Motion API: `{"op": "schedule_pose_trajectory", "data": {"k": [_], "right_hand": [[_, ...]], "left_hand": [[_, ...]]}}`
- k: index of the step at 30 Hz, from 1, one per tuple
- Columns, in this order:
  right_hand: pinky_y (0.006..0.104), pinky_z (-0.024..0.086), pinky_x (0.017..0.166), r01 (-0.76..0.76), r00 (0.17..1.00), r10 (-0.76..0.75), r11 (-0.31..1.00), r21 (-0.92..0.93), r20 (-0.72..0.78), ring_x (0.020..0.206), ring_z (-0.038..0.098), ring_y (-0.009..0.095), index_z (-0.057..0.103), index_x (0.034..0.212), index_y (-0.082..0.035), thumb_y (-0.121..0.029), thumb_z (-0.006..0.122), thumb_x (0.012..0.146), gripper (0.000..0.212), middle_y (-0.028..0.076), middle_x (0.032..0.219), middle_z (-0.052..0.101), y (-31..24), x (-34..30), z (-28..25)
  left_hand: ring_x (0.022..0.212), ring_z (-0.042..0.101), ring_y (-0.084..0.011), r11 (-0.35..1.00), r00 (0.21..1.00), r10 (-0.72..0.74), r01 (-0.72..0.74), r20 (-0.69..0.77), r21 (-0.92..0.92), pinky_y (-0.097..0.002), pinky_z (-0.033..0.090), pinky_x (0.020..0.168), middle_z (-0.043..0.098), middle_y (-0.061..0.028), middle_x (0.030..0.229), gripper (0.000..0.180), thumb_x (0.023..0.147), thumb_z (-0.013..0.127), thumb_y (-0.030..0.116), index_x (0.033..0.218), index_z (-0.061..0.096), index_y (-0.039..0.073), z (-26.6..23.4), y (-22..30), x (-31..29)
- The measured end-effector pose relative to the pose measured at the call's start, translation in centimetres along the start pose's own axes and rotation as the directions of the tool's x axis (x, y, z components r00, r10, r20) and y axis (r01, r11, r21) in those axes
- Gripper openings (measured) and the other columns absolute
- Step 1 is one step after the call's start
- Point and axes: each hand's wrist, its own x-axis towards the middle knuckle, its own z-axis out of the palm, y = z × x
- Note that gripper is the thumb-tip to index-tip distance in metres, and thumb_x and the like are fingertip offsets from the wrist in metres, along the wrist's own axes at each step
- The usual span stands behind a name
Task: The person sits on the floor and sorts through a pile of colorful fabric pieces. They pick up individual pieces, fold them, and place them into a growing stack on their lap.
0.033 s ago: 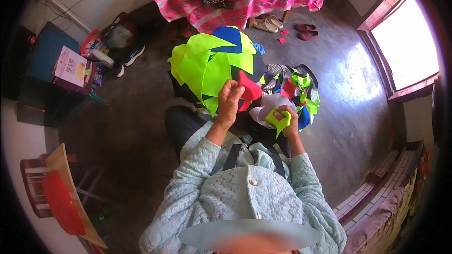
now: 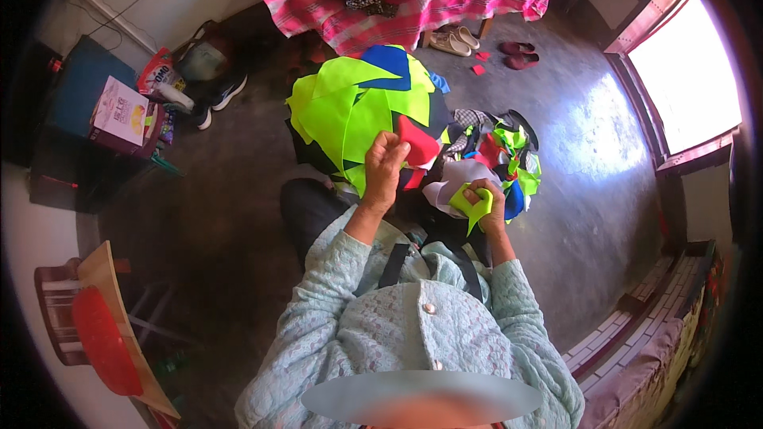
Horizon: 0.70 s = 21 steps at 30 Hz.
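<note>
My left hand (image 2: 385,168) pinches a red fabric piece (image 2: 420,144) between thumb and fingers, at the right edge of a large pile. That pile holds many neon yellow-green fabric pieces (image 2: 334,111), with a blue piece (image 2: 389,63) on top and dark cloth beneath. In my right hand (image 2: 489,202) is a neon yellow-green scrap (image 2: 474,208), gripped in curled fingers with its pointed end hanging down. Behind that hand lies a pale greyish-lilac cloth (image 2: 457,175). Just beyond is a heap of mixed scraps (image 2: 501,147), red, green, blue and checked.
A bed with a pink plaid cover (image 2: 445,0) stands ahead; cream shoes (image 2: 451,41) and dark red shoes (image 2: 518,56) lie near it. A box (image 2: 119,115) and dark cabinet are at left. A wooden board (image 2: 119,326) leans at lower left. A bright doorway (image 2: 687,63) opens right.
The red piece in my left hand has tipped slightly upward and to the left, showing more of a red part below it. My right hand has barely moved.
</note>
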Motion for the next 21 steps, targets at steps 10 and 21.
{"op": "schedule_pose_trajectory", "data": {"k": [10,21], "right_hand": [[0.0255,0.046,0.062,0.046,0.999,-0.046,0.999,-0.002,-0.022,0.068,0.055,0.01,0.061,0.083,-0.006,-0.011,0.074,0.077,0.015,0.001,0.073,0.061,0.1,0.1,0.0],[0.0262,0.045,0.066,0.01,1.0,-0.01,1.0,0.013,-0.03,0.072,0.055,0.01,0.061,0.082,-0.006,-0.011,0.073,0.077,0.014,0.001,0.077,0.06,-0.7,0.2,-0.2]], "left_hand": [[0.077,0.053,-0.0059,1.0,0.995,0.004,-0.003,0.103,-0.012,-0.0217,0.045,0.072,0.061,-0.0019,0.089,0.01,0.083,0.063,0.01,0.084,0.053,0.007,-3.9,6.1,3.7],[0.095,0.063,-0.0175,0.857,0.999,-0.033,0.029,-0.002,0.514,-0.0275,0.05,0.08,0.061,-0.0071,0.099,0.026,0.077,0.062,-0.006,0.102,0.054,-0.002,-6.2,-0.7,5.6]]}}
